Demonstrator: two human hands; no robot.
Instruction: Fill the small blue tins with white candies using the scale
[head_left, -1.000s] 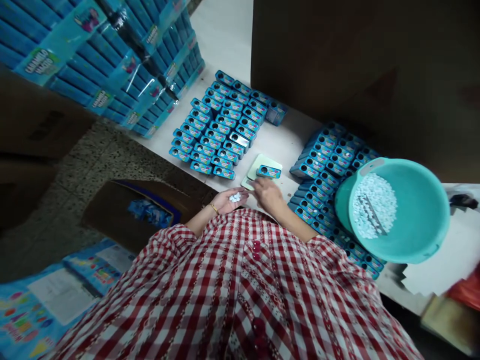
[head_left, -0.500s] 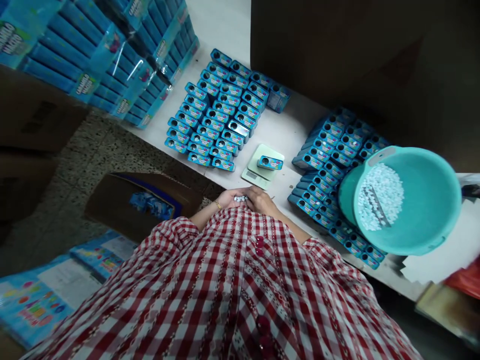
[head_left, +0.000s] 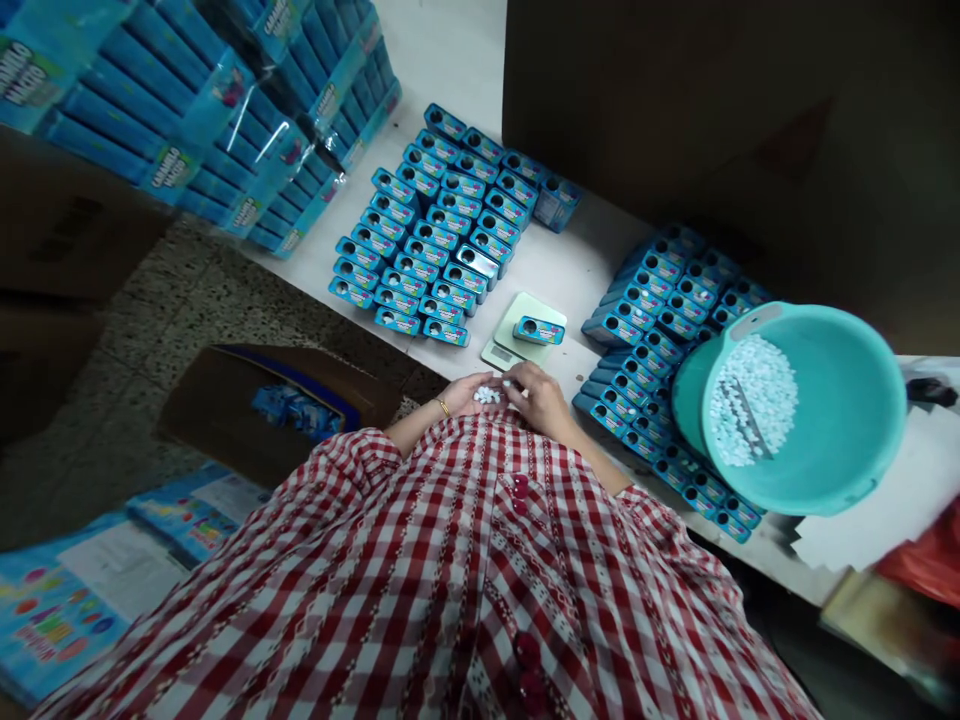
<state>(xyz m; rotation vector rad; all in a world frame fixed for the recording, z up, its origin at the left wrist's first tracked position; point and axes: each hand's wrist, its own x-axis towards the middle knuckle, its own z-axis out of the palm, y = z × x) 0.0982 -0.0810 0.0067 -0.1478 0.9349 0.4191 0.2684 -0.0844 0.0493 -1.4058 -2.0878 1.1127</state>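
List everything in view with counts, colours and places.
Table: one, white, centre
Scale: one, pale green, centre
Lone container: one, blue, on scale
Left containers: dozens, blue, left of scale
Right containers: dozens, blue, right of scale
Tub: one, turquoise, right
Tub pellets: many, whitish, inside
Strip: one, dark, in tub
Palm pellets: several, whitish, left hand
Wrapped packs: many, blue, upper left
Panel: one, dark, upper right
Cartons: two, brown, left
Open carton: one, brown, lower left
Packets: several, blue, in open carton
Printed packs: two, blue, bottom left
Sheet: one, white, right
Plastic: one, red, right
Shirt: one, red and white, bottom
Left hand: one, centre
Right hand: one, centre
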